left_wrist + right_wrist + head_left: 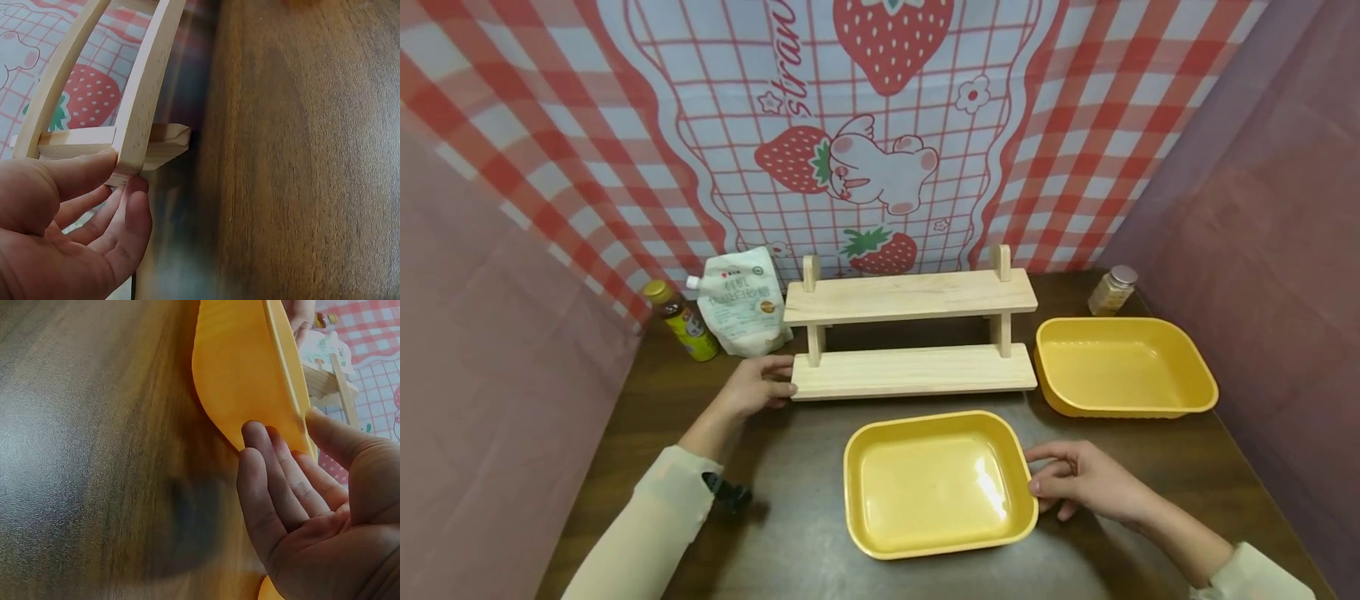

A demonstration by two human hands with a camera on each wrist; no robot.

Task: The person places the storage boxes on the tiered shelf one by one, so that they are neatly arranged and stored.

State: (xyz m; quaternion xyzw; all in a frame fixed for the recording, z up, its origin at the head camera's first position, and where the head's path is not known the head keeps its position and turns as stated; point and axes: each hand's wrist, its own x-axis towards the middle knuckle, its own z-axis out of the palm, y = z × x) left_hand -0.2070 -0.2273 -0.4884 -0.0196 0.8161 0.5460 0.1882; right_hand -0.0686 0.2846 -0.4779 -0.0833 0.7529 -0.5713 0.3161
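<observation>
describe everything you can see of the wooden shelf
The wooden shelf looks like pale, unpainted wood with visible grain. It has two long flat boards, the upper one set farther back than the lower one, joined by uprights whose rounded tops rise above the upper board. It stands upright on the table, behind the nearer yellow tray. The left hand grips the lower board's left end.

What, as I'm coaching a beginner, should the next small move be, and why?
I'd probably tighten the right hand on the front yellow tray: its thumb is at the rim, but the fingers look loosely bent beside the outer wall. The left hand holds the wooden shelf at its left end.
</observation>
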